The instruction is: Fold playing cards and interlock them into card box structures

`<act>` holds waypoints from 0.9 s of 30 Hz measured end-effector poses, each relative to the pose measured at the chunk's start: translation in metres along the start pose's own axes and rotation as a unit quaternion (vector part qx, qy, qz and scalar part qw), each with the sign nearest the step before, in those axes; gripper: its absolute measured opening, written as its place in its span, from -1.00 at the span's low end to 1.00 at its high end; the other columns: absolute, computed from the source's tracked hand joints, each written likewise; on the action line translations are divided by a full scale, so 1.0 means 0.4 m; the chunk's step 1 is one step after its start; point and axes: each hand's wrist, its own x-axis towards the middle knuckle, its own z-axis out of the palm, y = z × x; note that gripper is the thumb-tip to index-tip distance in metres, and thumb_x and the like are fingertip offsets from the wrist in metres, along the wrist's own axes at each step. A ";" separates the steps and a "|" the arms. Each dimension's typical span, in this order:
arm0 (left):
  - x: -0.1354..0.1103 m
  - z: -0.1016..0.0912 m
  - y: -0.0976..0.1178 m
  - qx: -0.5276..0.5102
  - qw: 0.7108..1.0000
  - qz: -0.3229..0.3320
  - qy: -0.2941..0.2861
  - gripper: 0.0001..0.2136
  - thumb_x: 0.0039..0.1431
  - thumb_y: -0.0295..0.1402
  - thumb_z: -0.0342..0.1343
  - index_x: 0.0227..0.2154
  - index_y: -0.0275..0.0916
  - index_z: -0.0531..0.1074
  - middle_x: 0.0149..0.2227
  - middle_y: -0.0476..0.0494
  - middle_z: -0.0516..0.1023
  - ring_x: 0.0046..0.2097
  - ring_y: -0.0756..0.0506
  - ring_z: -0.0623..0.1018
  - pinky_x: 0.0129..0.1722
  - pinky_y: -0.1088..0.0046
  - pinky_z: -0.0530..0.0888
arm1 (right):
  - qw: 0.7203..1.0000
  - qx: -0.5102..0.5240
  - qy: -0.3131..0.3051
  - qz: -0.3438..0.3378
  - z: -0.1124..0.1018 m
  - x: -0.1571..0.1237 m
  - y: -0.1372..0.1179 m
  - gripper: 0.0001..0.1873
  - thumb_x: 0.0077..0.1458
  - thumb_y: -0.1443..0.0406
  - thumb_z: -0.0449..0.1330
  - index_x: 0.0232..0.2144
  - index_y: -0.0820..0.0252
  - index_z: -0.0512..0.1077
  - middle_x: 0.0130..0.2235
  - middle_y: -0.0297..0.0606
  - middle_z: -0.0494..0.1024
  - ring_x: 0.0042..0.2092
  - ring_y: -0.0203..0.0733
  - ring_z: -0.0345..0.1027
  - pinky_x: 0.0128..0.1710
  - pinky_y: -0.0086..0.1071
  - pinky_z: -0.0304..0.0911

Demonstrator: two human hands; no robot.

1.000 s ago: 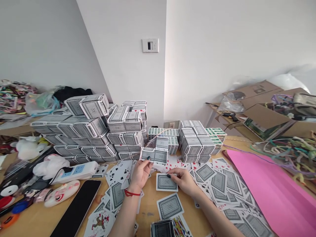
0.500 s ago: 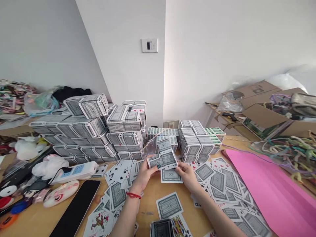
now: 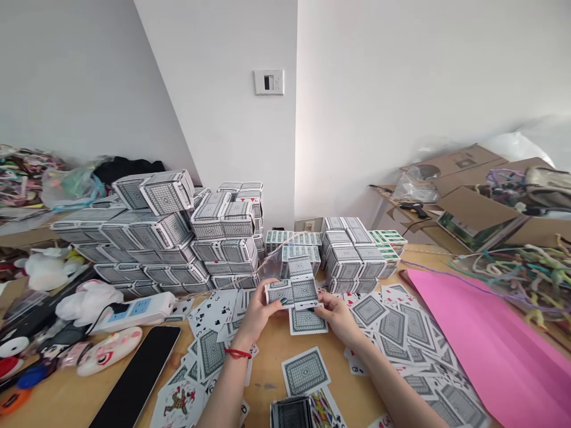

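Above the middle of the table, several joined grey-backed playing cards (image 3: 304,292) are held with their patterned backs towards me, one card piece sticking up at the far side. My left hand (image 3: 260,310) grips their left end, thumb on top. Closed on the lower right edge is my right hand (image 3: 335,313), its fingertips partly hidden. Below them a card (image 3: 307,321) shows, back up; whether it is attached I cannot tell. Nearer to me lie another face-down card (image 3: 306,371) and a dark open card box (image 3: 292,412).
Stacked blocks made of cards stand at the left (image 3: 167,190) and back right (image 3: 350,252). Loose cards (image 3: 392,327) spread over both sides. A black phone (image 3: 138,374), a white power strip (image 3: 138,312) and pink sheets (image 3: 482,333) flank the work area.
The joined cards have tilted slightly, and the upright piece at the far side now stands straighter. Both hands keep their hold, with the right fingers shifted a little along the lower edge.
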 end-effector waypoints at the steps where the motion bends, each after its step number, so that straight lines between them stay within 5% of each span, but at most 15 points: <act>1: -0.001 0.000 0.000 0.003 1.000 -0.008 0.010 -0.65 -0.16 -0.44 0.21 -0.22 -0.16 0.39 -0.28 -0.07 0.51 -0.24 -0.12 0.48 -0.24 0.41 0.38 | 1.000 -0.013 0.003 -0.002 -0.001 0.000 0.002 -0.71 -0.11 0.08 0.24 -0.47 0.20 0.39 -0.46 -0.35 0.47 -0.41 -0.23 0.35 -0.36 -0.37 0.26; 5: 0.002 -0.001 -0.006 0.010 0.999 -0.018 0.044 -0.66 -0.22 -0.45 0.24 -0.26 -0.22 0.43 -0.28 -0.10 0.53 -0.22 -0.14 0.47 -0.19 0.40 0.34 | 0.995 -0.093 0.011 -0.021 0.000 0.001 0.003 -0.69 -0.06 0.06 0.19 -0.49 0.22 0.39 -0.48 -0.35 0.43 -0.42 -0.25 0.30 -0.41 -0.42 0.22; 9: 0.007 -0.008 -0.012 0.024 0.999 -0.015 0.019 -0.65 -0.21 -0.45 0.24 -0.25 -0.23 0.42 -0.29 -0.09 0.53 -0.26 -0.12 0.47 -0.24 0.43 0.34 | 0.990 -0.133 0.027 -0.041 0.006 0.001 0.004 -0.69 -0.05 0.06 0.18 -0.50 0.21 0.35 -0.48 -0.33 0.43 -0.40 -0.22 0.31 -0.42 -0.41 0.24; 19: 0.002 0.004 0.005 0.024 0.999 0.015 -0.034 -0.79 -0.17 -0.51 0.22 -0.37 -0.22 0.49 -0.28 -0.14 0.53 -0.17 -0.15 0.45 -0.15 0.45 0.32 | 0.998 -0.005 -0.005 0.063 0.006 -0.008 0.008 -0.68 0.09 -0.02 -0.04 -0.38 0.05 0.02 -0.67 -0.52 0.33 -0.70 -0.22 0.32 -0.84 -0.50 0.06; 23: 0.011 0.004 -0.016 -0.003 1.000 0.011 -0.004 -0.79 -0.13 -0.50 0.21 -0.35 -0.20 0.51 -0.23 -0.13 0.54 -0.13 -0.17 0.45 -0.19 0.47 0.34 | 0.998 0.033 -0.011 0.043 0.004 -0.007 0.004 -0.62 -0.05 0.11 0.18 -0.29 0.07 0.09 -0.47 -0.44 0.41 -0.61 -0.26 0.37 -0.79 -0.48 0.20; 27: 0.017 -0.004 -0.031 0.003 0.998 0.007 0.064 -0.80 -0.09 -0.46 0.18 -0.32 -0.19 0.50 -0.21 -0.11 0.54 -0.10 -0.16 0.44 -0.18 0.48 0.33 | 0.998 0.057 -0.009 0.018 0.005 -0.008 -0.004 -0.54 -0.19 0.25 0.28 -0.21 0.12 0.21 -0.31 -0.32 0.44 -0.40 -0.23 0.40 -0.49 -0.35 0.38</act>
